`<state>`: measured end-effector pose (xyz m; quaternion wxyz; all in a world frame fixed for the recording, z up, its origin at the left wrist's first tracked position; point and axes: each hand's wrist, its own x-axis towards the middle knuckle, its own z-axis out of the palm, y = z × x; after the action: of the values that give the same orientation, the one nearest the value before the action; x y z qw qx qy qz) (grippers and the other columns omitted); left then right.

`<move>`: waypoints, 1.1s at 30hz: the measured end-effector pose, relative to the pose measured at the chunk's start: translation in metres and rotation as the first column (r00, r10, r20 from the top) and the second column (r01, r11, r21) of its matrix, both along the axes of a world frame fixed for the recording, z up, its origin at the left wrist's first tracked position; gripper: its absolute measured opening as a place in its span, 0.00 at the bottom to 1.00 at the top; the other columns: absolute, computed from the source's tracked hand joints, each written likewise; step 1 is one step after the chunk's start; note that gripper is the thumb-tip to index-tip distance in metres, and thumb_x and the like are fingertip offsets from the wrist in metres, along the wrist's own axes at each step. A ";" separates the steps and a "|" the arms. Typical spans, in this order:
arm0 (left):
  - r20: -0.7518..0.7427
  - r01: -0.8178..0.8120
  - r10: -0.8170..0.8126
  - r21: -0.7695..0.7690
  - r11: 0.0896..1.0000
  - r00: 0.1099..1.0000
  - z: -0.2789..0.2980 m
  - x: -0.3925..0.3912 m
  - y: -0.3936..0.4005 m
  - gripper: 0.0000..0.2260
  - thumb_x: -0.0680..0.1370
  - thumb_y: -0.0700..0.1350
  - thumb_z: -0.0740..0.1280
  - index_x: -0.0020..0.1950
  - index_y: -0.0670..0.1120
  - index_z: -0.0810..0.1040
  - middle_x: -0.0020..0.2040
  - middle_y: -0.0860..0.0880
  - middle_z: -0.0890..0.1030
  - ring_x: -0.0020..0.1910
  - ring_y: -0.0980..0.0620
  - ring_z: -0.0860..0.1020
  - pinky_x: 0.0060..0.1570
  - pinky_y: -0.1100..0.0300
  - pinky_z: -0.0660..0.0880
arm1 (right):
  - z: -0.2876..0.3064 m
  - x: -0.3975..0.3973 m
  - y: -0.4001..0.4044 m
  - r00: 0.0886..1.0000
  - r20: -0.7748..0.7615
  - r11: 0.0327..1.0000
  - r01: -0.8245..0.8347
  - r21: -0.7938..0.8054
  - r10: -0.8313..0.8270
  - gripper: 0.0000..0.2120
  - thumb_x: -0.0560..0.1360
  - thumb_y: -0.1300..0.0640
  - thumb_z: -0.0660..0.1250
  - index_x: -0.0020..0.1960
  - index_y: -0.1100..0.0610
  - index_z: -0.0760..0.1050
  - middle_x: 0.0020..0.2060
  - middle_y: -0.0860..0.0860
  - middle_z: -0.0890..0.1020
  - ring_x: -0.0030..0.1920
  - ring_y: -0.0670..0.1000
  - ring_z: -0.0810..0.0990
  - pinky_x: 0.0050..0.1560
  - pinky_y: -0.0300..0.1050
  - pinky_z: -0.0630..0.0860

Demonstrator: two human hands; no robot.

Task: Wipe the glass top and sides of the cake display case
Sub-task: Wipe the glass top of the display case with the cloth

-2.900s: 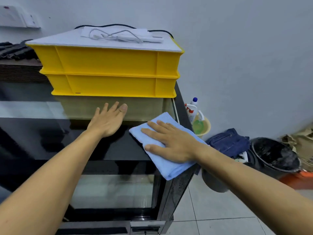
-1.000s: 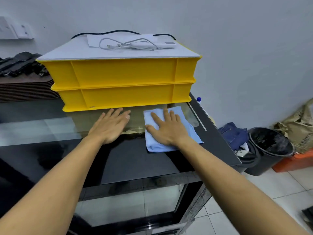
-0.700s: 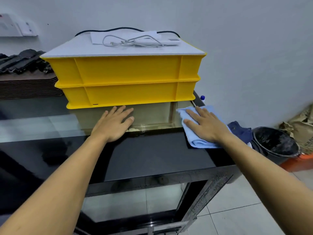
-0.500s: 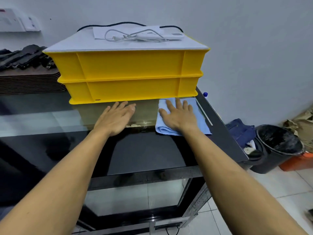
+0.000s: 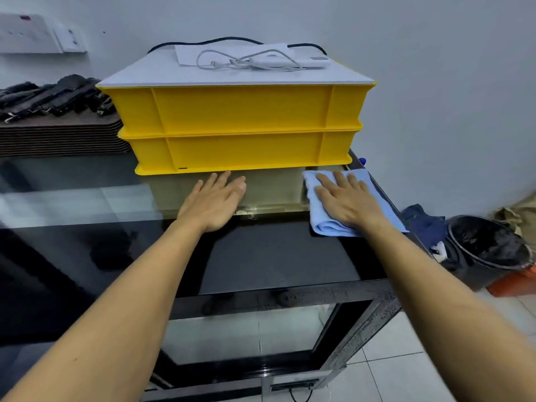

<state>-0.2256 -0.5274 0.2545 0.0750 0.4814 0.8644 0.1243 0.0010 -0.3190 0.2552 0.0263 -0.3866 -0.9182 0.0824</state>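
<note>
Taking the yellow crates (image 5: 237, 132) as our landmark: left of them sits a stack of brown trays (image 5: 58, 137). Just in front of the crates our left hand (image 5: 213, 203) rests flat, fingers straight, on the glass top (image 5: 275, 256) of the display case. At their front right corner our right hand (image 5: 346, 200), fingers spread, presses the blue cloth (image 5: 322, 227) onto the glass. We judge a hard sweep could nudge the crates, or carry the cloth off the right edge toward the black bin (image 5: 490, 250).

Blue bottle cap (image 5: 362, 161) — rest hidden behind the display case (image 5: 275, 256).
</note>
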 end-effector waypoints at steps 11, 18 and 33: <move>-0.021 0.025 -0.026 -0.036 0.999 0.999 -0.001 -0.007 0.002 0.24 0.87 0.60 0.43 0.85 0.62 0.50 0.86 0.55 0.46 0.85 0.51 0.43 0.82 0.48 0.41 | 0.001 0.035 -0.100 0.939 -0.030 0.936 -0.345 -0.070 0.344 0.28 0.83 0.33 0.44 0.82 0.35 0.46 0.83 0.43 0.44 0.83 0.50 0.39 0.81 0.51 0.38; -0.041 0.023 -0.025 -0.051 0.998 0.999 0.000 -0.005 0.003 0.25 0.87 0.60 0.44 0.85 0.63 0.48 0.86 0.55 0.44 0.84 0.51 0.42 0.82 0.48 0.39 | 0.003 0.030 -0.002 0.999 0.010 0.999 0.040 0.007 -0.040 0.33 0.80 0.34 0.40 0.83 0.43 0.49 0.83 0.52 0.50 0.81 0.60 0.50 0.79 0.60 0.48; -0.015 0.018 -0.018 -0.047 0.999 1.000 -0.003 -0.011 0.006 0.24 0.87 0.55 0.41 0.85 0.62 0.47 0.86 0.55 0.46 0.84 0.52 0.43 0.82 0.48 0.40 | 0.004 0.030 -0.094 0.955 0.009 0.953 -0.296 -0.059 0.297 0.30 0.83 0.33 0.45 0.82 0.36 0.44 0.83 0.45 0.43 0.83 0.53 0.40 0.81 0.53 0.39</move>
<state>-0.2363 -0.5210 0.2519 0.0806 0.4883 0.8633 0.0993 0.0310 -0.4126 0.2588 -0.0054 -0.2460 -0.9632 0.1082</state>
